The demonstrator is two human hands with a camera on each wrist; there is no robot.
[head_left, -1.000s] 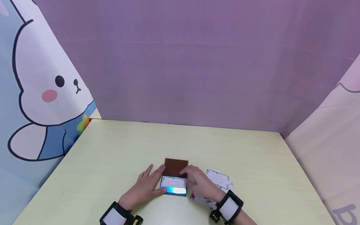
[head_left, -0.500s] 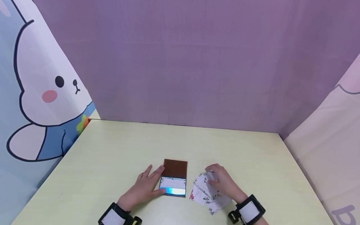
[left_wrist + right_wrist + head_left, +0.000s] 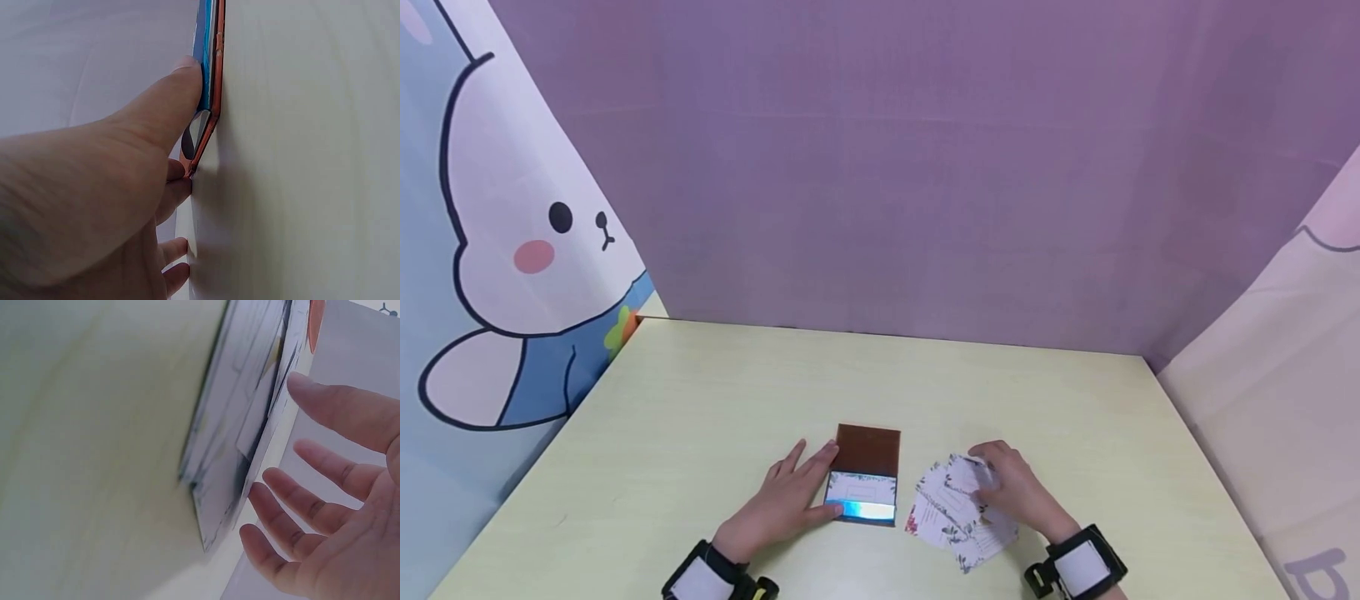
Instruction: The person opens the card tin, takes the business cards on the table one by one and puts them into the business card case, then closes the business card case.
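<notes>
Keep your left hand (image 3: 784, 498) flat on the table (image 3: 700, 392), thumb against the near left edge of the open brown card case (image 3: 867, 475), so it cannot slide. It lies at the table's near middle, a card already inside. Lift only the top card from the fanned floral cards (image 3: 947, 512) just right of the case. Your right hand (image 3: 1011, 492) rests on that fan with fingers loosely spread, gripping nothing yet.
</notes>
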